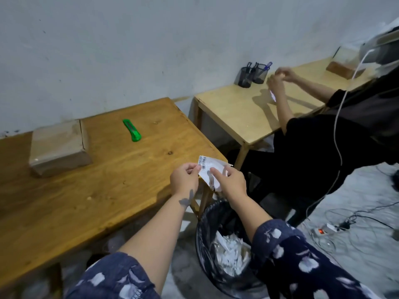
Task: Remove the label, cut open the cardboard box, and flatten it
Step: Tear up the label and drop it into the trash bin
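A white label (210, 167) with barcodes is pinched between both hands over the table's right corner. My left hand (184, 179) grips its left edge, my right hand (230, 180) its right part. The taped cardboard box (58, 145) lies closed at the back left of the wooden table (112, 186), apart from both hands. A green utility knife (132, 130) rests on the table near the wall, to the right of the box.
A black-lined waste bin (218, 244) with several white paper scraps stands on the floor below my hands. Another person in black (328, 152) sits at a lighter table (244, 113) with two pen holders (251, 75). Cables and a power strip (326, 229) lie on the floor at right.
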Available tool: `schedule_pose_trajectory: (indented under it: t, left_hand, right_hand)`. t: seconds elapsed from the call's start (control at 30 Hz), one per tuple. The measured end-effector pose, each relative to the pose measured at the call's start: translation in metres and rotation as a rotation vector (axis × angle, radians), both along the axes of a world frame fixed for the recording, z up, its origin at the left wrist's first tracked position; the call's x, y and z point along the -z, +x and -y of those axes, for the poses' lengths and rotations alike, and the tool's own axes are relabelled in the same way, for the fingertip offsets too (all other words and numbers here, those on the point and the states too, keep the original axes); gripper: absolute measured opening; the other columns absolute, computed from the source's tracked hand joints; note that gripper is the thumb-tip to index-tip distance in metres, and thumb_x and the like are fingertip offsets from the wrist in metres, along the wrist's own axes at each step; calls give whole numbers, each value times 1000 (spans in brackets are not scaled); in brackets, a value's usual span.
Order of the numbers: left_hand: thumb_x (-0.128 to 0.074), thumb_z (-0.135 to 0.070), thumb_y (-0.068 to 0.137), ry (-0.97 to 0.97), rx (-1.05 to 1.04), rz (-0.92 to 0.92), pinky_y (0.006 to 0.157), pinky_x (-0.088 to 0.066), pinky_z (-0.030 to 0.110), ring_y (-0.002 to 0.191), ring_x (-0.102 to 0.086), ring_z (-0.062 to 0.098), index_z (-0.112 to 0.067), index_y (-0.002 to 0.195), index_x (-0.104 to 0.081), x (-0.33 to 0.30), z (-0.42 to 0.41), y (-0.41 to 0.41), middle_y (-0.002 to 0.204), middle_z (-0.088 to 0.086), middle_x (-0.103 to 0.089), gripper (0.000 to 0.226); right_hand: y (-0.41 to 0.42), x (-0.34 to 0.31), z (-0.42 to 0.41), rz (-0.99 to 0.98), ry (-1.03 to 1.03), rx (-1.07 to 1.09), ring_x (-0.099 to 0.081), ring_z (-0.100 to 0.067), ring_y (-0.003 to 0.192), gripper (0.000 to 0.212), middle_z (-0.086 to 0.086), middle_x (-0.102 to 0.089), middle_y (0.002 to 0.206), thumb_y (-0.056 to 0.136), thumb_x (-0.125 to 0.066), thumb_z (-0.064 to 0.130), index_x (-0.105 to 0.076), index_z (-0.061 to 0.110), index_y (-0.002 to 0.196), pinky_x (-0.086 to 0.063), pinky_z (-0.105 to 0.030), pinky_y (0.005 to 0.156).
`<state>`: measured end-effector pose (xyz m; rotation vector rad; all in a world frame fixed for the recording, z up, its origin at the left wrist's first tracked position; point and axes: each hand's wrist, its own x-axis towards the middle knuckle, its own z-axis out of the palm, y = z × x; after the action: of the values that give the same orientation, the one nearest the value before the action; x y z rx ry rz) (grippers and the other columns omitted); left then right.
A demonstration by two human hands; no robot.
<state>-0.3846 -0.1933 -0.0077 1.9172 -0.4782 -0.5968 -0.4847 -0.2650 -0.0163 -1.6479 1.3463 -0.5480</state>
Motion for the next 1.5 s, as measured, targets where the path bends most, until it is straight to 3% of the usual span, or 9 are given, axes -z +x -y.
schedule_pose_trajectory:
  t: [0.1,0.17,0.4,0.63,0.8,0.97,1.17,1.43,1.5]
  left_hand:
    - [-62,-23,91,13,-7,-37,75,-44,26,87,-60,13,-19,95,-69,5,-1,-19,92,-5,-65,9]
    - [-61,-23,92,33,-3,-14,76,-45,27,87,-60,13,-20,95,-68,7,-4,-26,94,-4,-67,9]
    - [-60,-35,90,285,178,282,77,-47,31,86,-61,14,-32,90,-71,2,-37,-22,88,-12,-69,11]
    - [-59,-48,88,313,141,366,94,-44,44,100,-60,17,-37,92,-71,-4,-87,-16,91,-15,-70,17]
    - [-58,-49,88,355,-10,415,94,-36,40,105,-56,19,-36,91,-73,-2,-136,-18,88,-10,-71,20]
    - [-51,-45,94,415,-59,452,89,-27,35,112,-47,15,-36,91,-72,-5,-184,-32,91,-11,-70,24]
    - [-46,-42,96,369,-138,112,83,-26,37,112,-52,23,-32,82,-67,-7,-208,-56,90,-8,-68,28]
    - [-50,-34,95,263,-266,-101,68,-36,20,91,-50,15,-23,110,-70,3,-208,-78,109,1,-68,27]
    - [-52,-40,93,346,-426,-184,82,-37,27,89,-45,20,-18,107,-69,5,-218,-69,100,6,-63,32]
  right_hand:
    - [-12,5,-2,129,253,9,-59,-16,87,24,4,-60,95,76,-72,43,-63,27,92,-51,-30,74]
    - [-18,5,-3,115,259,38,-59,-20,105,45,0,-61,116,79,-71,37,-60,18,118,-49,-38,92]
    - [-26,-3,-11,-242,-420,-346,-40,-18,119,29,10,-54,121,83,-67,37,-62,37,111,-28,-37,97]
    - [-7,-16,-42,-185,-375,-535,-60,-12,92,8,13,-66,78,85,-65,36,-70,32,80,-31,-33,88]
    - [1,-20,-82,-269,-437,-770,-51,-11,98,9,15,-64,79,88,-59,42,-67,38,88,-33,-38,93]
    - [2,-23,-125,-172,-422,-895,-56,-15,81,18,5,-67,72,83,-67,29,-61,31,66,-44,-34,72]
    - [-26,-19,-168,-33,-617,-875,-43,-14,73,17,8,-50,65,76,-58,-1,-54,9,64,-31,-27,57]
    - [-64,-18,-162,9,-717,-923,-45,-13,72,18,-1,-57,68,78,-60,-2,-55,10,66,-42,-32,60]
    - [-74,-18,-149,19,-682,-931,-50,-12,75,14,1,-60,74,81,-63,2,-61,12,71,-44,-27,64]
